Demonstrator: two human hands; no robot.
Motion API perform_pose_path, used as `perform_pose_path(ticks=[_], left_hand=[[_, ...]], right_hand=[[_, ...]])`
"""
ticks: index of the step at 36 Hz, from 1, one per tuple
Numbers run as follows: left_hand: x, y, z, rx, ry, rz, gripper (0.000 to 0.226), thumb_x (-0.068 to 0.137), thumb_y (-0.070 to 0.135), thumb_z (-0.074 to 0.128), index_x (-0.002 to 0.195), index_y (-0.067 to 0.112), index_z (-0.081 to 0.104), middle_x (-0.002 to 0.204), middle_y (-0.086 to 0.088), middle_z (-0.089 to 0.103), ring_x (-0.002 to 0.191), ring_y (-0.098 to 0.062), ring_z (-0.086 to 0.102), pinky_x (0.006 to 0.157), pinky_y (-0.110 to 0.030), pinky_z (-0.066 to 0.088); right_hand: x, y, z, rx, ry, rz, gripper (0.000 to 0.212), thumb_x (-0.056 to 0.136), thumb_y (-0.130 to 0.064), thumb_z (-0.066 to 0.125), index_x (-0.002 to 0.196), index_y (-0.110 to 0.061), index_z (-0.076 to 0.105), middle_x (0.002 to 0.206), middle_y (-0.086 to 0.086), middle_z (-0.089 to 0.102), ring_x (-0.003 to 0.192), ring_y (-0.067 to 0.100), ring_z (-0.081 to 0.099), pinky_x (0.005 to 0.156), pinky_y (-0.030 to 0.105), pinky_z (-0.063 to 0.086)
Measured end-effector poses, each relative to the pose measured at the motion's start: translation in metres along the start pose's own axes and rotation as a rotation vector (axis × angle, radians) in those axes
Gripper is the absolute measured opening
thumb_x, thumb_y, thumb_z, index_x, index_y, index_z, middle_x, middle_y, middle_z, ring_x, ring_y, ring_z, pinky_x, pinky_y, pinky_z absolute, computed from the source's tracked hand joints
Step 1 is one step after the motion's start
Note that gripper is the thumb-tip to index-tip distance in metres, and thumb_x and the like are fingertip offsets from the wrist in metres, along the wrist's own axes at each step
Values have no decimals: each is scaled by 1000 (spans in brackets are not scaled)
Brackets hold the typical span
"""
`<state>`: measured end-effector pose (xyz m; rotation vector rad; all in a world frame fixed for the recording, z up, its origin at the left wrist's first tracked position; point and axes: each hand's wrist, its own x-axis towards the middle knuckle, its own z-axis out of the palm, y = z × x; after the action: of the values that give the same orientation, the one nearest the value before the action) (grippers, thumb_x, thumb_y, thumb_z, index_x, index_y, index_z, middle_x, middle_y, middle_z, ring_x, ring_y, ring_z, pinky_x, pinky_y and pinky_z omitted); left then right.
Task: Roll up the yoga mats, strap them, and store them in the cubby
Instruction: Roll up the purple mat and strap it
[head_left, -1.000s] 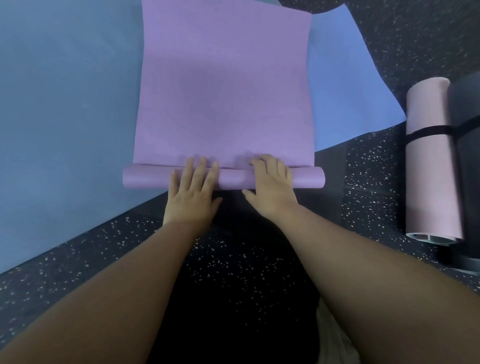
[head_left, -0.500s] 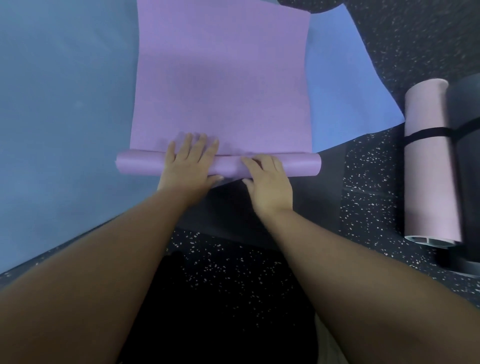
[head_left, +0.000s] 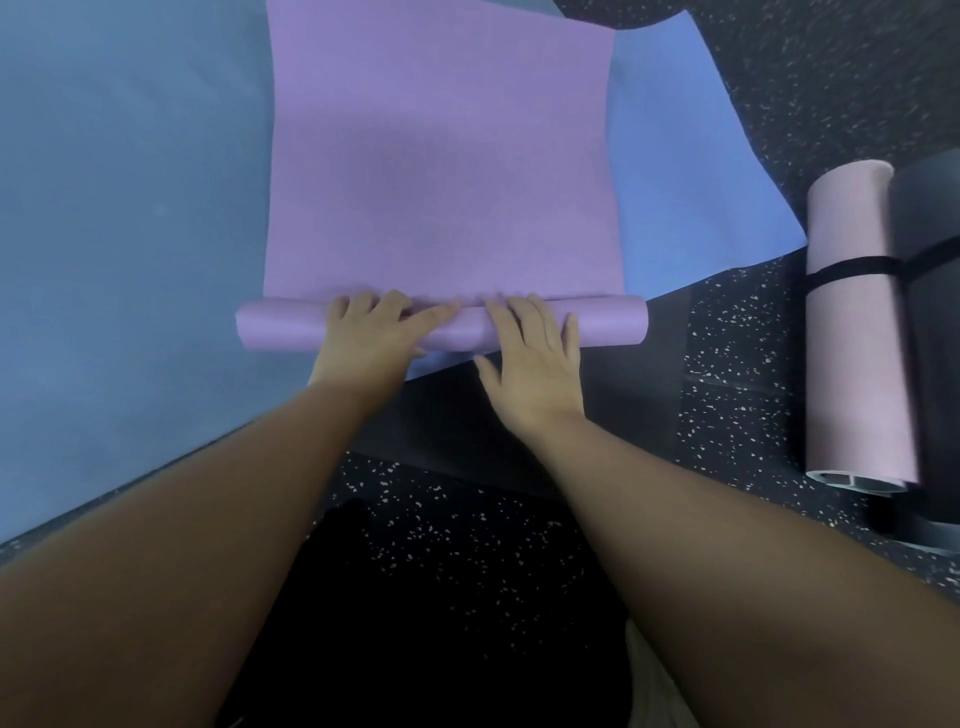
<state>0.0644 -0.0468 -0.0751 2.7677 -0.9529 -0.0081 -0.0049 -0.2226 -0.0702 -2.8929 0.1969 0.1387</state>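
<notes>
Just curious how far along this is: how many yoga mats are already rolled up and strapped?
2. A pink rolled mat lies on the floor at the right, and a dark rolled mat lies beside it at the frame's edge, partly cut off. More may be out of view.

Both hands rest side by side on the rolled near end of a yoga mat (head_left: 441, 156), the left hand (head_left: 371, 335) left of the right hand (head_left: 535, 358). That mat lies on top of another flat mat (head_left: 675, 171), with a third flat mat (head_left: 119, 234) to its left. Well to the right, a rolled mat (head_left: 852, 338) lies on the floor (head_left: 737, 338), a strap (head_left: 852, 270) around it.
</notes>
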Motion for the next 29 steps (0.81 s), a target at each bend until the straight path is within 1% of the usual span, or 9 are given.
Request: perform_pose_path(ticks=[5, 9, 12, 14, 16, 19, 21, 25, 29], left_hand=[[-15, 6, 3, -44, 24, 28, 58, 65, 3, 78, 116, 29, 70, 83, -11, 62, 68, -35, 59, 71, -47, 46], [-28, 13, 4, -92, 16, 18, 47, 73, 21, 56, 116, 34, 69, 80, -8, 61, 65, -33, 59, 68, -46, 47], [-41, 18, 3, -154, -61, 5, 46, 77, 34, 41, 120, 44, 55, 83, -5, 62, 68, -32, 60, 69, -44, 46], [-49, 22, 0, -191, -149, -14, 42, 80, 38, 41, 121, 47, 41, 95, -4, 65, 82, -34, 61, 77, -45, 43], [-56, 28, -3, -219, -250, -26, 43, 82, 39, 41, 122, 51, 30, 113, -3, 63, 100, -35, 58, 88, -44, 36], [-66, 37, -7, -187, -393, -39, 40, 96, 39, 40, 131, 58, 35, 128, 4, 52, 117, -28, 47, 95, -36, 28], [-72, 43, -9, -173, -450, -46, 43, 99, 35, 44, 138, 51, 38, 132, 6, 49, 121, -25, 44, 97, -34, 26], [-82, 47, -7, -211, -564, -59, 43, 100, 36, 43, 139, 51, 35, 135, 6, 47, 126, -21, 40, 101, -36, 25], [-84, 53, -10, -213, -626, -70, 43, 101, 37, 40, 141, 50, 34, 134, 3, 46, 126, -22, 38, 102, -36, 24]], right_hand=[[-18, 7, 2, -20, 4, -5, 55, 100, -31, 46, 151, -25, 27, 150, -4, 31, 141, 15, 21, 114, 43, -4], [-33, 12, 8, 37, 61, -41, 45, 93, -22, 58, 136, -14, 49, 134, 3, 50, 129, 24, 42, 114, 41, 13], [-48, 15, 15, 56, 117, -49, 38, 84, -25, 56, 118, -9, 61, 114, 7, 61, 108, 28, 55, 102, 39, 26], [-61, 15, 19, 70, 149, -52, 41, 82, -32, 46, 113, -9, 63, 108, 6, 64, 100, 26, 56, 95, 39, 29], [-74, 15, 23, 58, 196, -67, 42, 83, -34, 44, 110, -9, 64, 103, 6, 65, 98, 25, 52, 91, 39, 30], [-93, 16, 30, 18, 233, -74, 40, 85, -35, 43, 109, -10, 63, 99, 6, 66, 95, 23, 47, 89, 41, 30], [-105, 17, 34, -21, 240, -79, 37, 87, -34, 43, 109, -11, 62, 97, 6, 65, 92, 25, 54, 90, 42, 31], [-124, 18, 35, -89, 222, -80, 31, 81, -24, 50, 107, -14, 63, 91, 3, 63, 84, 27, 60, 90, 41, 33], [-132, 13, 34, -87, 112, -38, 35, 82, -26, 41, 110, -15, 59, 95, 2, 63, 89, 27, 61, 93, 42, 32]])
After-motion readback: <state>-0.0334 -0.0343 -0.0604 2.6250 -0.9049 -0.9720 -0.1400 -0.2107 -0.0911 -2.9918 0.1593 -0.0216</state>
